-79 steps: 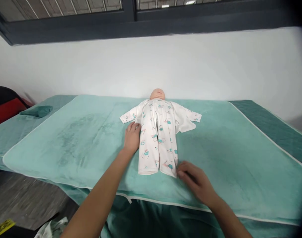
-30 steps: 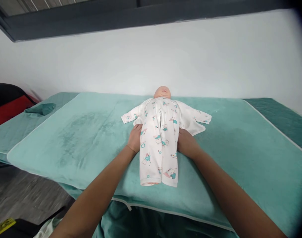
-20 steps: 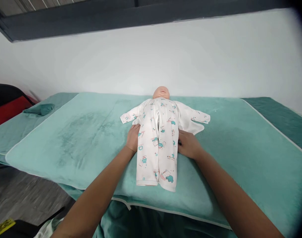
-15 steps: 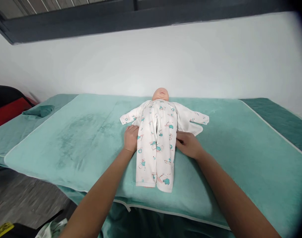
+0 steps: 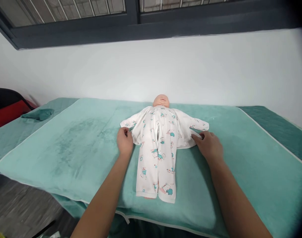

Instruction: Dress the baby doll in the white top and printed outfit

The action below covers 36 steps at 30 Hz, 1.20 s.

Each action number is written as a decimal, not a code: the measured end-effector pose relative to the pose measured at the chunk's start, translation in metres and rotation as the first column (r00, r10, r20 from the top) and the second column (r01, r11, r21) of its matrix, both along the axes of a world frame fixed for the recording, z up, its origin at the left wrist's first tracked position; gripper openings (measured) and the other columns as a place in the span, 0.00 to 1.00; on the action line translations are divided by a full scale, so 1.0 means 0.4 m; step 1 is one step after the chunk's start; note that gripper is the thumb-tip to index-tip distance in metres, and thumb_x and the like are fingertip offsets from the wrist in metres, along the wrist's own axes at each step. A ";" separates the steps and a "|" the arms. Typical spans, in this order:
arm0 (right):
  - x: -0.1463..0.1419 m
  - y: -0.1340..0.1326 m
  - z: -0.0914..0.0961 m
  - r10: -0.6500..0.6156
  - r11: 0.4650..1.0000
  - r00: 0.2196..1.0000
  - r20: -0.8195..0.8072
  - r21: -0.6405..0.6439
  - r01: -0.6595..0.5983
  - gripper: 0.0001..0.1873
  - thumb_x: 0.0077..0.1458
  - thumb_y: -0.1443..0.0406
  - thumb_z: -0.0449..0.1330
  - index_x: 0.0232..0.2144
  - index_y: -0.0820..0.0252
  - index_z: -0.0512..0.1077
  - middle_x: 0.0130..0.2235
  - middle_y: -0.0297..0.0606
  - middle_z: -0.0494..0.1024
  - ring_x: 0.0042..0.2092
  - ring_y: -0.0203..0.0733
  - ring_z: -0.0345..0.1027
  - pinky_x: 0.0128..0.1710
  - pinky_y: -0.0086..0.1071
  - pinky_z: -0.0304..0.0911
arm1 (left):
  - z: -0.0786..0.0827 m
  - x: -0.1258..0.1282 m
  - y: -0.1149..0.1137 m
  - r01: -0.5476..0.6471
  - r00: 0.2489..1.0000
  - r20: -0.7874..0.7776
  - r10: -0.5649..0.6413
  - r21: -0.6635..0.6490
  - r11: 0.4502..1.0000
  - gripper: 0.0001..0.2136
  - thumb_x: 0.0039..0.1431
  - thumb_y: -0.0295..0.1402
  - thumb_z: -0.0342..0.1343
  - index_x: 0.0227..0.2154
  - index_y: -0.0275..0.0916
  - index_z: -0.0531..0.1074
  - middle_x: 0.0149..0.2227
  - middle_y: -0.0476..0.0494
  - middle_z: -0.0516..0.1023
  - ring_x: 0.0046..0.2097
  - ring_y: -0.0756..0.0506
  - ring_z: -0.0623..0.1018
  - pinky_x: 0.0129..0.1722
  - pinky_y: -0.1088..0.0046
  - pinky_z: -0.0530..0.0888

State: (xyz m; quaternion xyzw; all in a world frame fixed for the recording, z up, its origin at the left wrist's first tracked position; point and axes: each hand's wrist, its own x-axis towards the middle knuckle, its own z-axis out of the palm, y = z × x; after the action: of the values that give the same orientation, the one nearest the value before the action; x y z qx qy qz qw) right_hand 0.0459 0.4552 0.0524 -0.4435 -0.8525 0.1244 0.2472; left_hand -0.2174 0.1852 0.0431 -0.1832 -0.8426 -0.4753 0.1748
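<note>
A baby doll (image 5: 161, 100) lies on its back, its head towards the wall. It wears a white long-sleeved baby shirt (image 5: 184, 129) with printed animals and matching white trousers (image 5: 147, 165). The trousers lie over the middle of the shirt, pulled up high on the chest. At the shirt's left side, below the sleeve, my left hand (image 5: 125, 141) is closed on the shirt's lower edge, its fingertips partly hidden. My right hand (image 5: 210, 145) pinches the spread corner of the shirt under the other sleeve. Both sleeves stretch outwards.
A light green plush cover (image 5: 91, 158) with pale piping lies under the doll. Further left are a small dark green pillow (image 5: 38, 114) and a red and black chair (image 5: 11, 109). A white wall (image 5: 151, 69) and a dark window frame (image 5: 79, 33) stand behind.
Both hands have moved outwards from the sides of the trousers. The shirt's lower flaps are now spread out to either side. The view has tilted up slightly.
</note>
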 end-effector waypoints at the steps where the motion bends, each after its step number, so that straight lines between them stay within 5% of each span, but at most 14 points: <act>1: 0.002 0.000 -0.001 -0.009 0.999 1.000 0.005 -0.032 0.009 0.22 0.54 0.46 0.57 0.33 0.59 0.74 0.34 0.47 0.76 0.32 0.49 0.68 0.30 0.38 0.58 | 0.002 0.000 0.002 -0.004 1.000 0.005 0.004 -0.019 1.000 0.08 0.57 0.29 0.48 0.38 0.40 0.69 0.39 0.44 0.76 0.40 0.46 0.76 0.41 0.69 0.72; 4: -0.004 -0.007 0.009 -0.010 0.983 0.996 -0.091 -0.183 -0.007 0.18 0.49 0.49 0.61 0.28 0.58 0.72 0.26 0.38 0.73 0.26 0.42 0.62 0.27 0.34 0.53 | 0.009 0.003 0.007 -0.015 1.000 0.007 0.016 -0.076 0.997 0.08 0.57 0.29 0.49 0.39 0.40 0.69 0.39 0.42 0.77 0.42 0.43 0.76 0.44 0.65 0.72; 6: -0.022 -0.021 0.034 -0.008 0.933 0.948 -0.317 -0.343 -0.107 0.15 0.47 0.52 0.63 0.26 0.57 0.70 0.26 0.35 0.71 0.28 0.41 0.62 0.27 0.33 0.55 | 0.016 0.008 0.012 -0.013 1.000 -0.007 0.012 -0.140 0.990 0.08 0.57 0.30 0.50 0.39 0.39 0.70 0.41 0.40 0.77 0.45 0.40 0.75 0.47 0.60 0.71; 8: -0.048 -0.046 0.078 -0.052 0.823 0.783 -0.620 -0.471 -0.319 0.14 0.47 0.54 0.63 0.30 0.58 0.69 0.29 0.34 0.72 0.31 0.41 0.64 0.29 0.32 0.58 | 0.023 0.015 0.017 -0.007 1.000 -0.021 0.002 -0.236 0.972 0.10 0.58 0.33 0.51 0.41 0.39 0.72 0.44 0.37 0.78 0.50 0.35 0.74 0.51 0.54 0.69; 11: -0.095 -0.102 0.172 -0.097 0.670 0.503 -0.859 -0.430 -0.605 0.14 0.48 0.57 0.65 0.32 0.56 0.65 0.29 0.30 0.68 0.31 0.37 0.64 0.29 0.29 0.59 | 0.034 0.024 0.024 0.002 1.000 -0.027 -0.012 -0.348 0.937 0.14 0.60 0.39 0.53 0.46 0.39 0.73 0.48 0.35 0.79 0.54 0.32 0.72 0.52 0.51 0.67; 14: -0.122 -0.159 0.262 0.233 0.632 0.551 -0.801 -0.306 -0.712 0.12 0.51 0.60 0.64 0.31 0.56 0.65 0.30 0.30 0.69 0.31 0.37 0.63 0.29 0.29 0.59 | 0.040 0.025 0.027 0.022 1.000 -0.008 -0.027 -0.381 0.924 0.17 0.59 0.43 0.55 0.47 0.40 0.73 0.49 0.35 0.79 0.56 0.31 0.72 0.53 0.50 0.66; 17: -0.113 -0.198 0.305 0.690 0.404 0.558 -0.461 -0.394 -0.825 0.07 0.55 0.61 0.62 0.32 0.56 0.69 0.32 0.33 0.74 0.33 0.38 0.66 0.31 0.31 0.62 | 0.039 0.020 0.026 0.070 0.998 0.029 -0.064 -0.386 0.920 0.16 0.60 0.42 0.56 0.47 0.42 0.74 0.50 0.38 0.79 0.56 0.33 0.73 0.55 0.50 0.64; 19: -0.093 -0.209 0.301 0.765 0.247 0.480 -0.430 -0.493 -0.834 0.08 0.59 0.58 0.60 0.34 0.56 0.71 0.32 0.34 0.75 0.34 0.39 0.68 0.32 0.32 0.65 | 0.035 0.017 0.026 0.107 0.994 0.040 -0.099 -0.364 0.925 0.14 0.60 0.40 0.56 0.47 0.43 0.74 0.50 0.41 0.80 0.55 0.35 0.74 0.55 0.52 0.64; 20: -0.082 -0.210 0.291 0.730 0.248 0.493 -0.474 -0.488 -0.837 0.09 0.61 0.57 0.59 0.35 0.56 0.71 0.33 0.34 0.75 0.34 0.39 0.69 0.33 0.32 0.66 | 0.032 0.017 0.026 0.118 0.993 0.037 -0.112 -0.350 0.929 0.14 0.60 0.38 0.56 0.47 0.43 0.74 0.50 0.41 0.80 0.55 0.36 0.75 0.55 0.53 0.64; 21: -0.072 -0.209 0.277 0.668 0.316 0.534 -0.519 -0.452 -0.834 0.10 0.62 0.56 0.58 0.35 0.56 0.71 0.33 0.35 0.75 0.35 0.39 0.69 0.34 0.33 0.67 | 0.030 0.017 0.027 0.124 0.992 0.029 -0.121 -0.338 0.933 0.13 0.60 0.37 0.56 0.47 0.43 0.74 0.49 0.41 0.80 0.54 0.36 0.75 0.54 0.53 0.65; 23: -0.056 -0.203 0.240 0.546 0.540 0.624 -0.559 -0.335 -0.772 0.11 0.62 0.55 0.59 0.35 0.56 0.71 0.35 0.36 0.75 0.37 0.40 0.69 0.38 0.35 0.68 | 0.026 0.018 0.028 0.119 0.992 0.011 -0.123 -0.323 0.939 0.13 0.60 0.35 0.55 0.48 0.42 0.74 0.49 0.41 0.80 0.53 0.37 0.77 0.53 0.55 0.66; 25: -0.046 -0.196 0.194 0.514 0.683 0.683 -0.519 -0.233 -0.692 0.12 0.59 0.54 0.63 0.38 0.54 0.70 0.40 0.37 0.75 0.41 0.43 0.69 0.43 0.39 0.68 | 0.024 0.019 0.029 0.101 0.995 0.009 -0.103 -0.314 0.944 0.13 0.60 0.35 0.55 0.47 0.42 0.75 0.47 0.40 0.81 0.51 0.37 0.78 0.53 0.56 0.66; 32: -0.029 -0.169 0.052 0.508 0.817 0.744 -0.434 -0.031 -0.576 0.15 0.60 0.59 0.60 0.48 0.54 0.67 0.48 0.42 0.71 0.50 0.48 0.67 0.51 0.45 0.66 | 0.031 0.025 0.025 0.095 0.995 0.049 -0.084 -0.289 0.953 0.14 0.63 0.40 0.52 0.44 0.41 0.78 0.41 0.40 0.83 0.44 0.38 0.80 0.50 0.58 0.68; 36: -0.034 -0.168 0.030 0.509 0.789 0.755 -0.412 -0.126 -0.601 0.18 0.57 0.64 0.59 0.51 0.54 0.65 0.49 0.42 0.71 0.49 0.47 0.67 0.48 0.43 0.67 | 0.032 0.026 0.020 0.097 0.995 0.049 -0.087 -0.255 0.962 0.14 0.64 0.40 0.50 0.44 0.42 0.77 0.41 0.42 0.83 0.43 0.38 0.79 0.50 0.58 0.68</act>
State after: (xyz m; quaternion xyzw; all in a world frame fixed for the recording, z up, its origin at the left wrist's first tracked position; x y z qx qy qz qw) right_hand 0.0324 0.3882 0.0643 -0.1653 -0.8634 0.3775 0.2910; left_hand -0.2070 0.1932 0.0557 -0.2345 -0.8908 -0.3729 0.1116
